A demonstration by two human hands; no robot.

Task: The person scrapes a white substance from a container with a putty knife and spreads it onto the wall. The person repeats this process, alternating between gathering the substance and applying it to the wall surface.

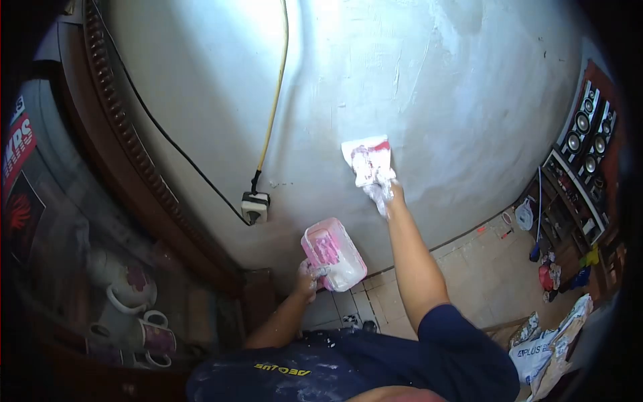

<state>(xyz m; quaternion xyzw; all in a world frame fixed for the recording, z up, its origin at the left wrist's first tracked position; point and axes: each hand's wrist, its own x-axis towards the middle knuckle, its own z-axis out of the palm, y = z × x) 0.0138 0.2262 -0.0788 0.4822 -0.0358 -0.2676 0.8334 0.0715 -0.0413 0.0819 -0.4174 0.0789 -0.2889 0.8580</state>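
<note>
My right hand (382, 191), coated in white paste, reaches up to the wall (455, 154) and is closed around a putty knife (366, 149). The wide blade, smeared white with a red patch, lies close against the wall surface. Lower and to the left, my left hand (307, 279) grips a pink plastic tub (309, 244) by its near left side, fingers spotted with white. White putty (347, 272) fills part of the tub, which is tilted toward me.
A socket box (255, 207) with a yellow cable (273, 114) hangs on the wall left of centre. Along the left stands a glass-fronted cabinet (127, 154) with mugs. Speakers (589, 134) and a shelf (566, 214) stand right, above torn paper sacks (549, 348) on the tiled floor (469, 275).
</note>
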